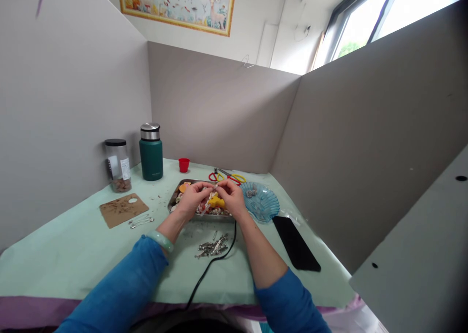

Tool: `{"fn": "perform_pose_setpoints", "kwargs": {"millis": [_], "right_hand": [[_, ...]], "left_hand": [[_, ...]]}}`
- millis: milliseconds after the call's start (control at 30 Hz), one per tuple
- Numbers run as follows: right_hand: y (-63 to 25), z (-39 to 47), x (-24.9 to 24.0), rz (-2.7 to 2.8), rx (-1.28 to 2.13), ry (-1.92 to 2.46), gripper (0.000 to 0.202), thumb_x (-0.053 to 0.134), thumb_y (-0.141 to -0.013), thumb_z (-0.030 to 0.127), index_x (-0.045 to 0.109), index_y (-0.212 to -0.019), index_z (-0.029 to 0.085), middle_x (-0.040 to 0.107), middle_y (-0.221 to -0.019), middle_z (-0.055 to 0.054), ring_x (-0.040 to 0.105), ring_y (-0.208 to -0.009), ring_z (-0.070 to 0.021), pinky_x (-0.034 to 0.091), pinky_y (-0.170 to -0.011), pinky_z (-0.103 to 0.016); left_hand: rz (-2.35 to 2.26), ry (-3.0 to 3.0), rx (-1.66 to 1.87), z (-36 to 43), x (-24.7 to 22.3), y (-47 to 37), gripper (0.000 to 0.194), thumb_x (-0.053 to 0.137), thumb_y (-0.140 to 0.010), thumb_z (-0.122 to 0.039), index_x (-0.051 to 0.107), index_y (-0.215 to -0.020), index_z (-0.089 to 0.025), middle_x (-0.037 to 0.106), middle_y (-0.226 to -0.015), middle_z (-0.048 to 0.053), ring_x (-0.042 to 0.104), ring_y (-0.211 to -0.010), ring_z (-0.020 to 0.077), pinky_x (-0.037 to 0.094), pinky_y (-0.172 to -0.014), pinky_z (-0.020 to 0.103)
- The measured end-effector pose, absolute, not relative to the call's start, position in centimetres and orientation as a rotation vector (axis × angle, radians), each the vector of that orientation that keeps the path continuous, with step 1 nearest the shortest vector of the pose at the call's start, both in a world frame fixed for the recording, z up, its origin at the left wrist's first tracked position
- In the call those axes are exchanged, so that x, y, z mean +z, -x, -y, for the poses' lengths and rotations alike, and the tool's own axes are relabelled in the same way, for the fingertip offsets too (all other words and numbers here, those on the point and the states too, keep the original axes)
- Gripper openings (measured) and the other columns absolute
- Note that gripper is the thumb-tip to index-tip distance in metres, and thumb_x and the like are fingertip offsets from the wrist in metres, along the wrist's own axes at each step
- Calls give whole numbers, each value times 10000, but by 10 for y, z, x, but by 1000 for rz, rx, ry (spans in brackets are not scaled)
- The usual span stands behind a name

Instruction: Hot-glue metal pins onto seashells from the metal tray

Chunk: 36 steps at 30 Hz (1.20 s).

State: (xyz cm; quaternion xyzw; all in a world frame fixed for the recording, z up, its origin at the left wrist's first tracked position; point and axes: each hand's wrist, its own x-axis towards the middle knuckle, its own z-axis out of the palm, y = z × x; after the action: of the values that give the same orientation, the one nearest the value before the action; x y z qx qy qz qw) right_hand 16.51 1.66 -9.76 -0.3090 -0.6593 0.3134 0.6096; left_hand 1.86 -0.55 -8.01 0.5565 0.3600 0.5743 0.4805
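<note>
My left hand (193,199) and my right hand (232,197) meet over a metal tray (171,205), fingertips pinched together. Between them is something small and whitish, too small to make out. A yellow piece (216,202) shows just below the fingers; whether it hangs from them or lies in the tray, I cannot tell. Small mixed pieces in red, white and orange fill the tray, partly hidden by my hands. Nearer to me, a pile of small metal clasps or pins (212,247) lies on the green tablecloth (175,274).
Scissors with red and yellow handles (228,175) lie behind the tray, near a red cup (184,165). Rightward are a blue shell-shaped dish (261,204) and a black phone (297,244). A green flask (151,153), jar (117,166), brown card (119,212) and safety pins (141,221) stand or lie left.
</note>
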Motion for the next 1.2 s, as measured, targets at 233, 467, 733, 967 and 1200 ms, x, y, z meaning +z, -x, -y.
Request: {"fn": "perform_pose_setpoints", "kwargs": {"millis": [233, 467, 733, 967, 1200], "right_hand": [[-164, -17, -97, 1528, 720, 690, 131, 615, -759, 329, 602, -769, 199, 567, -640, 18, 499, -561, -125, 425, -557, -241], [-164, -11, -94, 1581, 658, 716, 127, 585, -770, 326, 594, -762, 199, 579, -687, 7, 510, -591, -130, 429, -581, -248], [-163, -9, -93, 1605, 605, 741, 115, 572, -767, 311, 592, -745, 201, 554, -655, 16, 490, -577, -126, 405, -557, -238], [-163, -13, -94, 1502, 736, 731, 158, 607, -750, 356, 583, -766, 201, 555, -622, 24, 508, -553, -126, 434, -567, -251], [-163, -13, -92, 1389, 828, 691, 149, 585, -749, 340, 535, -774, 202, 587, -647, 23, 551, -532, -120, 466, -558, -256]], "left_hand": [[-857, -1365, 1402, 6, -81, -18, 333, 752, -632, -394, 626, -781, -124, 461, -468, -65, 358, -369, 44, 266, -366, 170], [-897, -1397, 1373, 5, -80, -17, 343, 744, -651, -429, 597, -740, -133, 432, -423, -68, 351, -363, 49, 265, -369, 171], [-886, -1398, 1360, 7, -79, -17, 349, 747, -649, -439, 588, -723, -138, 404, -442, -74, 305, -374, 39, 228, -370, 172], [-769, -1262, 1371, 9, -75, -20, 259, 722, -670, -364, 638, -735, -128, 458, -510, -47, 321, -410, 40, 205, -385, 181], [-547, -964, 1434, 3, -71, -15, 266, 613, -656, -159, 693, -896, -78, 669, -917, 117, 569, -684, 126, 450, -582, 237]]}}
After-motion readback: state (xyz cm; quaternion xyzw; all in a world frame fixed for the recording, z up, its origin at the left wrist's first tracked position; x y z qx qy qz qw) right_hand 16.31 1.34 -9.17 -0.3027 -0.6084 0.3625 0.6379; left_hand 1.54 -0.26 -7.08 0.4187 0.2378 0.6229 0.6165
